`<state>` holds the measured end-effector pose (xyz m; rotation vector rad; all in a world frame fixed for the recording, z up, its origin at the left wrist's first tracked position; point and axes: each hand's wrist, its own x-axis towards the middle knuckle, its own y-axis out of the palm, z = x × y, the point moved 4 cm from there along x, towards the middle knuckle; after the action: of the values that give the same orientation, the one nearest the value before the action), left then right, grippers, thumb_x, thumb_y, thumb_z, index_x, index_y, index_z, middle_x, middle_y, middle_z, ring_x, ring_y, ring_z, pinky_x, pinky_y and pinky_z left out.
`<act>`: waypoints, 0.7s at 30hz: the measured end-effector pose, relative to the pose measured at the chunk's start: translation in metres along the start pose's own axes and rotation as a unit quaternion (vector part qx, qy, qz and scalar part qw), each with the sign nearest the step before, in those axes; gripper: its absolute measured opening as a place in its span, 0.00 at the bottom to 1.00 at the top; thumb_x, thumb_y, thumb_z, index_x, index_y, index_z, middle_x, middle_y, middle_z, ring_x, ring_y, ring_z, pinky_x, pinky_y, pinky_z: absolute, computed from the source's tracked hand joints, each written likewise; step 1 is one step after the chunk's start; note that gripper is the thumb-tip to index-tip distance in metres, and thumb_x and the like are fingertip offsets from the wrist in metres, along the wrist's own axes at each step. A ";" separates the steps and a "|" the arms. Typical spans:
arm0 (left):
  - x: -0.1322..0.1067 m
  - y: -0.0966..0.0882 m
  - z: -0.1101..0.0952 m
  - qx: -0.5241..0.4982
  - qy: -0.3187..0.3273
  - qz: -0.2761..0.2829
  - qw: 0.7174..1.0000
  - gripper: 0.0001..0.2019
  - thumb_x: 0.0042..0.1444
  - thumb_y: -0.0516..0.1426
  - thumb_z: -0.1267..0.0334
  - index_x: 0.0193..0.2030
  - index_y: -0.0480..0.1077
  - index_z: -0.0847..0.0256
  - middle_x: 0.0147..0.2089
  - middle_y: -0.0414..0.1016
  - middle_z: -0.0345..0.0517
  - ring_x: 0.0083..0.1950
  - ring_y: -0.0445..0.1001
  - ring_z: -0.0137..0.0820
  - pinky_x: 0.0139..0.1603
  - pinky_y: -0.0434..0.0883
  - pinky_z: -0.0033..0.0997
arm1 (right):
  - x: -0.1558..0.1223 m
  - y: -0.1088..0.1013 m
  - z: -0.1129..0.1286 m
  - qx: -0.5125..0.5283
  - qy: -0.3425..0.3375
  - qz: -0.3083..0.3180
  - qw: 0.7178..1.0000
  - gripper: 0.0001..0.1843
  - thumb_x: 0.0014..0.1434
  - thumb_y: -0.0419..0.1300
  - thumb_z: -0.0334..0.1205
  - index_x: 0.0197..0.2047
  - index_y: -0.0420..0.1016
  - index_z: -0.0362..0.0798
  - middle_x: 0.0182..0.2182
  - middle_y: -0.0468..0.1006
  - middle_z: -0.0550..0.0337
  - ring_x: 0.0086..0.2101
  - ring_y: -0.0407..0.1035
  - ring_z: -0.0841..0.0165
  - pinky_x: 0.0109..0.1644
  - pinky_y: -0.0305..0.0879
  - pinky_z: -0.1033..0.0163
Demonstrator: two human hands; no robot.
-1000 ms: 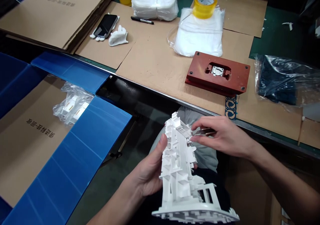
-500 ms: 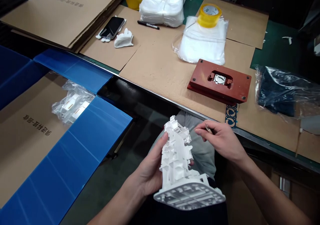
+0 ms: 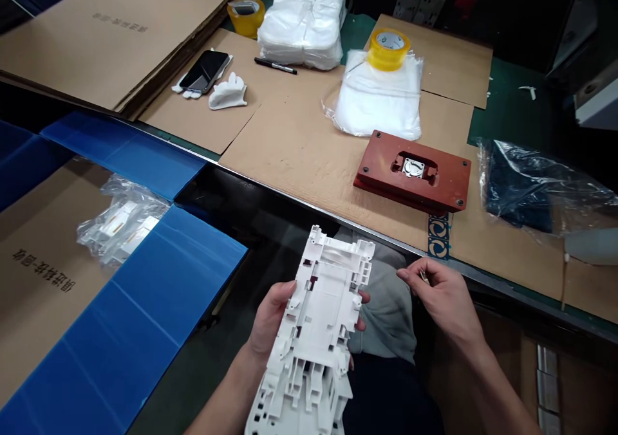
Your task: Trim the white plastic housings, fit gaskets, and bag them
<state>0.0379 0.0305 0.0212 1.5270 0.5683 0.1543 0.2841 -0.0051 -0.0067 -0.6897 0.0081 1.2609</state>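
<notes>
The left hand point(image 3: 270, 322) had its fingers wrapped round the edge of a white molded plastic part point(image 3: 321, 313), held up just beside a grey cloth point(image 3: 389, 313), while the right hand point(image 3: 447, 296) sat off to the side, apart from the part, fingers pinched narrow on a small metal tool point(image 3: 423, 276)

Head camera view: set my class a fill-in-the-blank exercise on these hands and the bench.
The left hand holds a ____ plastic part.
The right hand pinches a small ____ tool.
Beside the phone lies a white ____.
The roll of tape on the plastic bag is ____.

Missing words: white; metal; glove; yellow.
</notes>
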 end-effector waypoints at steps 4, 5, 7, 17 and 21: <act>-0.001 0.002 0.000 0.010 -0.008 -0.002 1.000 0.37 0.58 0.53 0.45 0.68 0.63 0.70 0.64 0.70 0.66 0.55 0.75 0.50 0.46 0.76 0.45 | 0.002 -0.013 0.003 -0.017 -0.050 0.011 0.999 0.24 0.56 0.69 0.54 0.51 0.74 0.50 0.39 0.76 0.59 0.37 0.70 0.65 0.42 0.65 0.61; -0.001 0.002 0.000 0.010 -0.007 -0.002 1.000 0.37 0.58 0.53 0.46 0.68 0.63 0.70 0.64 0.70 0.65 0.56 0.75 0.50 0.46 0.76 0.45 | 0.002 -0.017 0.005 -0.031 -0.067 0.007 0.997 0.21 0.58 0.68 0.53 0.49 0.76 0.50 0.38 0.77 0.58 0.38 0.70 0.64 0.43 0.65 0.60; -0.001 0.003 0.000 0.008 -0.006 0.000 1.000 0.37 0.58 0.53 0.46 0.68 0.63 0.69 0.63 0.70 0.64 0.56 0.75 0.49 0.46 0.77 0.45 | 0.000 -0.026 0.007 -0.062 -0.089 -0.016 0.994 0.16 0.62 0.64 0.53 0.33 0.77 0.48 0.33 0.76 0.58 0.35 0.69 0.65 0.40 0.63 0.61; -0.005 -0.004 0.005 0.045 -0.011 0.007 0.999 0.36 0.59 0.56 0.50 0.68 0.62 0.72 0.64 0.70 0.67 0.61 0.73 0.51 0.57 0.73 0.48 | -0.011 -0.062 -0.013 -0.065 -0.012 -0.158 0.985 0.23 0.59 0.64 0.57 0.24 0.74 0.47 0.20 0.69 0.64 0.23 0.60 0.70 0.28 0.55 0.64; 0.003 0.001 0.006 0.062 -0.033 0.033 0.997 0.33 0.62 0.52 0.52 0.70 0.62 0.69 0.65 0.70 0.67 0.59 0.75 0.58 0.60 0.70 0.56 | -0.022 -0.090 -0.040 0.013 0.023 -0.245 0.969 0.19 0.59 0.65 0.56 0.33 0.77 0.47 0.21 0.70 0.64 0.22 0.61 0.71 0.26 0.56 0.64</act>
<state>0.0433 0.0263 0.0210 1.6661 0.4824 0.1212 0.3694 -0.0549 0.0117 -0.6478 -0.1018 0.7684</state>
